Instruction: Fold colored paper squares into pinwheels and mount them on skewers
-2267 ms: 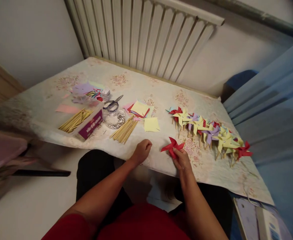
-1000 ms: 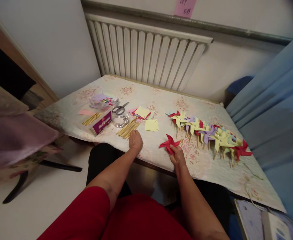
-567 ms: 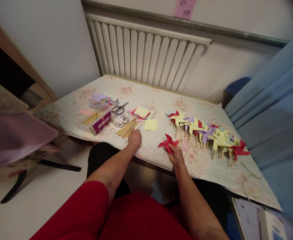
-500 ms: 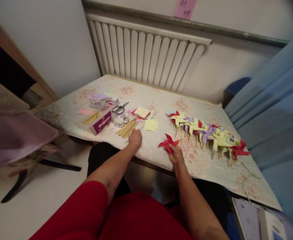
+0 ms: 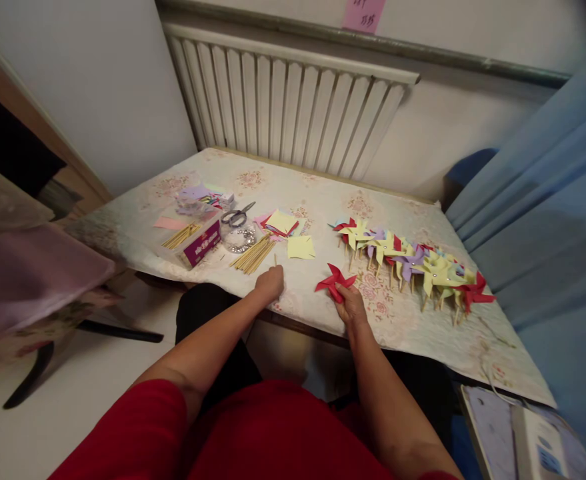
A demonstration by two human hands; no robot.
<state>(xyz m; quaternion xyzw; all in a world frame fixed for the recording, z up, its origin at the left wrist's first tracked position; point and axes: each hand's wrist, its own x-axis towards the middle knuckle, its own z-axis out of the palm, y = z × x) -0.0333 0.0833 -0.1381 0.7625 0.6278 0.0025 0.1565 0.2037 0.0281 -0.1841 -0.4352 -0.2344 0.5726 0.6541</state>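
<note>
My right hand is closed on a red paper pinwheel, its folded blades facing up above the table's front edge. To its left, my left hand is closed around a thin wooden stick; only a short tip shows above the fist. Just beyond that hand lies a fanned bundle of wooden sticks. A yellow paper square with slit corners rests between and behind the hands. Behind it is a pile of coloured paper squares.
Finished pinwheels stand in rows at the right. To the left are a purple-labelled box holding sticks, scissors, a round clear dish of silvery pieces and a container of paper. A radiator is behind the table.
My left hand has drawn back slightly from the stick bundle, and a stick now points up out of its fist. The right hand keeps the red pinwheel almost in place.
</note>
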